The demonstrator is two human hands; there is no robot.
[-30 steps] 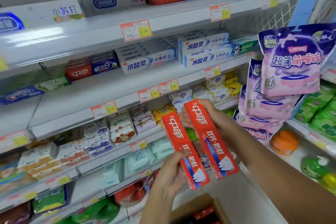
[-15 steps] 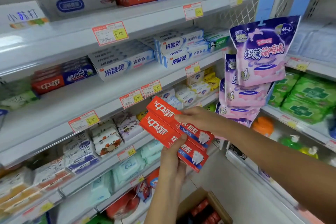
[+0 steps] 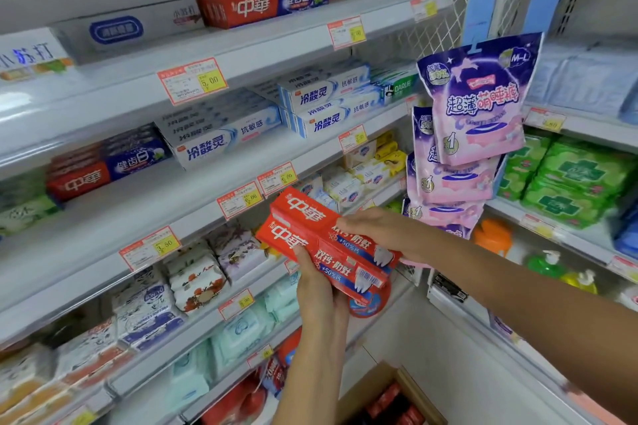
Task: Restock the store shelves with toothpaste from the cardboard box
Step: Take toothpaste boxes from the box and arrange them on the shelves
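At frame centre, two red toothpaste boxes [image 3: 321,241] are clasped by the curled fingers of the left hand [image 3: 321,290] below and the right hand [image 3: 383,235] above, with long axes aimed upper-left toward the shelf [image 3: 155,197], judged nearer the left hand.

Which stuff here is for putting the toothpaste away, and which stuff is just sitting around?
For the job: red toothpaste boxes, gripped by the left hand and right hand; cardboard box; toothpaste shelf.
Just sitting around: purple packs; soap bars; green packs.
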